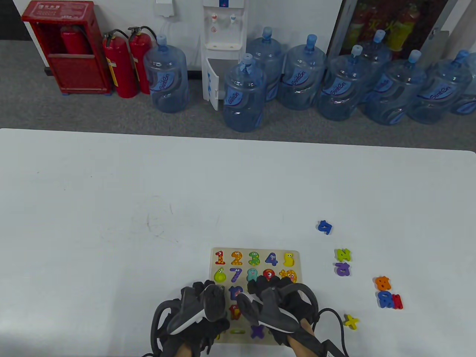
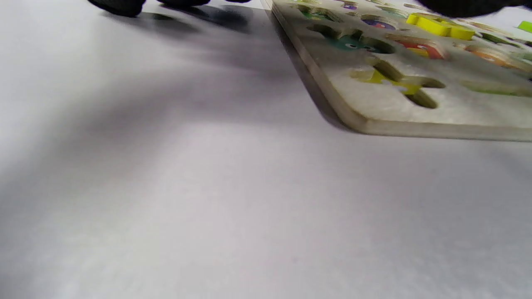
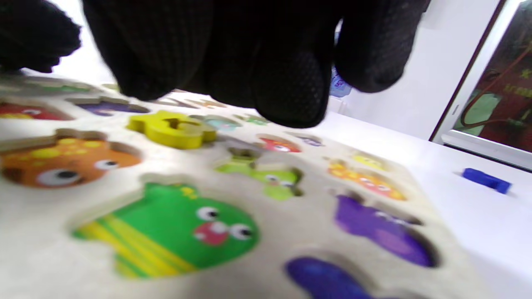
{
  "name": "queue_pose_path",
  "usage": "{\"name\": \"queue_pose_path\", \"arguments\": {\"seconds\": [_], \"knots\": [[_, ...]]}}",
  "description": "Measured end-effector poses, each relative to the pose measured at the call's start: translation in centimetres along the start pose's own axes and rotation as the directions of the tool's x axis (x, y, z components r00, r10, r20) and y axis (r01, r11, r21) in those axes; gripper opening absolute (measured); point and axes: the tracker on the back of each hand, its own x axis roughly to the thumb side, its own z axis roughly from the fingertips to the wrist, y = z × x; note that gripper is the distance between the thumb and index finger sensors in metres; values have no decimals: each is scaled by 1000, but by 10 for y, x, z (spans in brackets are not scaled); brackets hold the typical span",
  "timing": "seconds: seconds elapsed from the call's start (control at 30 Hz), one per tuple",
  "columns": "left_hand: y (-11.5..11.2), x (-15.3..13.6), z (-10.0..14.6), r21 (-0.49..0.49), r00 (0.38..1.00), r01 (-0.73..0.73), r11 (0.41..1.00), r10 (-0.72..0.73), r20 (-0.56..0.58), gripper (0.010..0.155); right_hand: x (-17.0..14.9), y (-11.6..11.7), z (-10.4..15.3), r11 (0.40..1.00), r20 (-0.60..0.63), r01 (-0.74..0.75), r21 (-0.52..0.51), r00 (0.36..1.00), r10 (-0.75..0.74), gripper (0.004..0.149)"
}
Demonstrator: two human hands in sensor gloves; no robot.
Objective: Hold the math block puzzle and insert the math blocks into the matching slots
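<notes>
The wooden number puzzle board (image 1: 300,260) lies near the table's front edge, its top rows showing coloured numbers. Both gloved hands cover its lower half. My left hand (image 1: 209,289) rests at the board's left edge (image 2: 415,126), its fingertips (image 2: 120,6) on the table just beside it, holding nothing. My right hand (image 1: 266,285) hovers over the middle of the board (image 3: 41,257). Its fingers (image 3: 286,87) hang just above a yellow block (image 3: 172,129) that lies proud on the board, with no finger round it. That yellow block (image 2: 440,25) also shows in the left wrist view.
Loose blocks lie right of the board: a blue one (image 1: 324,227), green (image 1: 343,255), purple (image 1: 342,268), orange (image 1: 383,283), blue (image 1: 385,299) with a red one (image 1: 398,301), and a yellow plus (image 1: 351,321). Water bottles stand on the floor beyond the table.
</notes>
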Motion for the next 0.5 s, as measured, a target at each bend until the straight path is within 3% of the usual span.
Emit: {"name": "queue_pose_path", "arguments": {"seconds": [0.13, 0.17, 0.2, 0.23, 0.5], "knots": [[0, 0, 0, -2, 1000, 2, 1000, -2, -1, 93, -36, 4, 4, 999, -88, 30, 31, 996, -27, 58], [0, 0, 0, -2, 1000, 3, 1000, -3, -1, 93, -50, 0, 9, 998, -110, 37, 44, 993, -32, 58], [0, 0, 0, -2, 1000, 3, 1000, -3, -1, 93, -74, -22, 20, 997, -138, 40, 64, 990, -31, 59], [0, 0, 0, -2, 1000, 2, 1000, -2, 0, 93, -88, -23, 24, 996, -159, 36, 80, 987, -23, 60], [0, 0, 0, -1, 1000, -1, 1000, 1, -1, 93, -166, -7, 54, 982, -307, 97, 161, 951, -43, 68]]}}
